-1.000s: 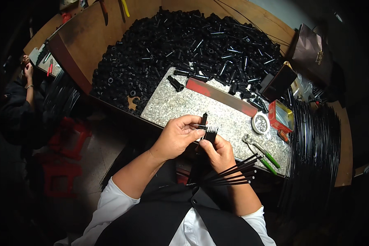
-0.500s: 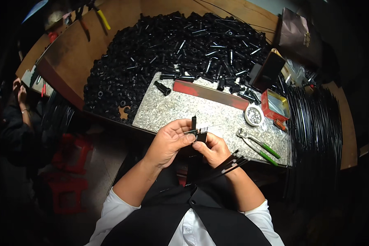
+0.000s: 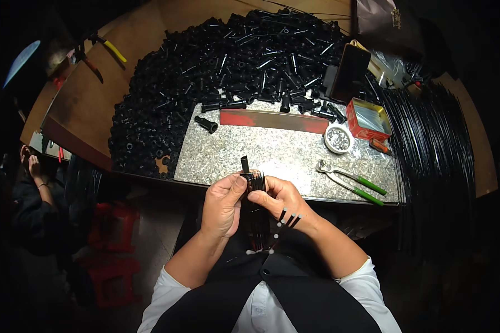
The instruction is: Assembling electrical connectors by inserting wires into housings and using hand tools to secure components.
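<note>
In front of my chest both hands hold a bundle of thin black ribs (image 3: 256,183), which look like umbrella ribs. A short black tube (image 3: 244,163) stands up at their top end. My left hand (image 3: 223,201) pinches the upper left of the bundle with thumb and fingers, by the tube. My right hand (image 3: 279,198) grips the bundle from the right, thumb across its front. The ribs hang toward my lap, and several loose ends with pale tips (image 3: 285,210) stick out below my right wrist. My fingers partly hide how tube and ribs meet.
Beyond lie a stone slab (image 3: 250,147), a red-and-grey bar (image 3: 272,120), a heap of black tubular parts (image 3: 216,66), a white bowl (image 3: 339,139), a red tin (image 3: 368,119) and green-handled pincers (image 3: 350,180). Long black rods (image 3: 433,139) hang at right. Another person's hand (image 3: 34,166) is far left.
The ribs have swung from spread out at the right to hanging mostly downward. My left hand has moved up to the tube's base, and both hands are closer together. The view has shifted slightly.
</note>
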`<state>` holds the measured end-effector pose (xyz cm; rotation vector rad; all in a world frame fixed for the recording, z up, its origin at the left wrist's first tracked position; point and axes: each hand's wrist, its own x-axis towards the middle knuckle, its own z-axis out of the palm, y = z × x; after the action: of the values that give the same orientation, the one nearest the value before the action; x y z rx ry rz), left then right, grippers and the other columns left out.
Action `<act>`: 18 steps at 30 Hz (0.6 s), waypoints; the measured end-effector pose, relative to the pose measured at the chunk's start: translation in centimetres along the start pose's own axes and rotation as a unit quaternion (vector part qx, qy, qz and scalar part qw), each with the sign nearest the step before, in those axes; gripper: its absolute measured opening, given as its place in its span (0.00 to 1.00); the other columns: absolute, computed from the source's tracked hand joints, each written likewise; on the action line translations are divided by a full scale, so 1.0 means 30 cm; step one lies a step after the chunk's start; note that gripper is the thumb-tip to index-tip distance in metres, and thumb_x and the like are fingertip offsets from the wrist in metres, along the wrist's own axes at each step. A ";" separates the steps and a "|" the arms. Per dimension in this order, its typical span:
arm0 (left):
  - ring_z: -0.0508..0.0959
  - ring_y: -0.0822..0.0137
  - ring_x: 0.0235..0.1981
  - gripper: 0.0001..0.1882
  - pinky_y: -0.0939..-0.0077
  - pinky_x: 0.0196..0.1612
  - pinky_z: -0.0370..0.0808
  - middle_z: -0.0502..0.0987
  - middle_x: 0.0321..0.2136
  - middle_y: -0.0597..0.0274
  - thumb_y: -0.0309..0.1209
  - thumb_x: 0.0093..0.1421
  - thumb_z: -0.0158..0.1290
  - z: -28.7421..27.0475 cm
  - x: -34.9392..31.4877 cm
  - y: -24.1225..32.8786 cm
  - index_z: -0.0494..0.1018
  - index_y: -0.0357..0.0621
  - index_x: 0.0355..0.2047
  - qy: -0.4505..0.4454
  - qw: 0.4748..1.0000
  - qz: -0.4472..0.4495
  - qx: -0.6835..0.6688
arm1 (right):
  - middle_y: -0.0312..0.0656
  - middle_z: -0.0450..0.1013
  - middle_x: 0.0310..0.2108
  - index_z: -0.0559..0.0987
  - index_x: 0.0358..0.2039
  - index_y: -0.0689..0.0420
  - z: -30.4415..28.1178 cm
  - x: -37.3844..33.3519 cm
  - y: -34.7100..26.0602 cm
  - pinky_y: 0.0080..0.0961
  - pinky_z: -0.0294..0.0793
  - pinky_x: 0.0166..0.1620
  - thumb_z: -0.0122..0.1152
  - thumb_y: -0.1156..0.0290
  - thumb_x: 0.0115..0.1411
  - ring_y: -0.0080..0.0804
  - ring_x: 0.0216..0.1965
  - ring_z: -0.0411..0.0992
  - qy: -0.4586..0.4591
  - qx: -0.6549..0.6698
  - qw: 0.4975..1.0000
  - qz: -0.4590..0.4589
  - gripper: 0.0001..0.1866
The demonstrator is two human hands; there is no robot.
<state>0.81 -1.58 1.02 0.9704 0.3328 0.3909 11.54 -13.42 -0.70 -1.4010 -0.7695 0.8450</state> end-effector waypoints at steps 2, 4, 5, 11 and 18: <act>0.75 0.73 0.39 0.16 0.79 0.47 0.69 0.78 0.37 0.60 0.35 0.65 0.50 -0.007 0.009 -0.026 0.74 0.32 0.42 -0.016 0.999 0.023 -0.040 | 0.27 0.60 0.16 0.67 0.18 0.57 -0.001 0.003 0.008 0.18 0.56 0.23 0.63 0.63 0.59 0.13 0.22 0.55 -0.001 0.001 1.000 0.003 0.19; 0.75 0.72 0.40 0.16 0.78 0.48 0.68 0.78 0.38 0.59 0.36 0.66 0.49 0.002 0.012 -0.029 0.73 0.32 0.42 -0.020 0.998 0.029 -0.044 | 0.27 0.60 0.16 0.67 0.18 0.57 -0.003 0.008 -0.002 0.18 0.57 0.23 0.63 0.63 0.59 0.14 0.21 0.55 -0.008 0.001 1.000 0.000 0.19; 0.74 0.71 0.41 0.17 0.76 0.49 0.68 0.77 0.38 0.59 0.37 0.66 0.48 0.004 0.014 -0.030 0.73 0.31 0.43 -0.024 0.998 0.038 -0.053 | 0.27 0.60 0.16 0.67 0.18 0.57 -0.003 0.011 0.003 0.18 0.57 0.23 0.63 0.63 0.59 0.14 0.21 0.55 -0.004 0.005 1.000 -0.001 0.19; 0.73 0.69 0.45 0.19 0.72 0.53 0.66 0.76 0.41 0.56 0.37 0.67 0.45 -0.004 0.011 -0.051 0.72 0.31 0.45 -0.016 0.996 0.043 -0.083 | 0.27 0.61 0.18 0.69 0.20 0.57 0.002 0.017 -0.005 0.17 0.58 0.24 0.61 0.62 0.60 0.14 0.22 0.56 -0.026 0.037 0.999 -0.015 0.17; 0.73 0.67 0.46 0.20 0.70 0.55 0.66 0.75 0.43 0.54 0.38 0.67 0.44 0.005 0.006 -0.051 0.71 0.31 0.46 -0.024 0.994 0.032 -0.105 | 0.26 0.62 0.19 0.70 0.22 0.57 -0.015 0.020 0.017 0.16 0.59 0.27 0.59 0.62 0.62 0.13 0.24 0.57 -0.078 0.060 0.995 -0.015 0.16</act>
<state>1.28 -2.37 -0.21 0.7851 0.2121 0.4497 12.21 -13.13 -1.25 -1.2241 -0.8436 0.9697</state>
